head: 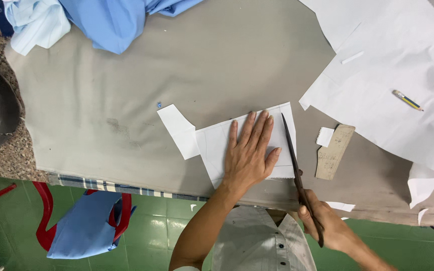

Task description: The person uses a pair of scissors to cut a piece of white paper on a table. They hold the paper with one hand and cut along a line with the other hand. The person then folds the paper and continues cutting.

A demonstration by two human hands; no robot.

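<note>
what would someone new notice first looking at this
The left hand lies flat on a white fabric piece at the near edge of the grey-covered table. Beside it, the right hand holds long dark scissors, blades running along the piece's right edge. Blue cloth is bunched at the far left, and a pencil lies on white sheets at the right.

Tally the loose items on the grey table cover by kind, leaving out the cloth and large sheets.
Scissors, in the right hand: 1
Pencil: 1
Brown card template: 1
Small white cut pieces, plus the one under the left hand: 3
Total: 6
</note>
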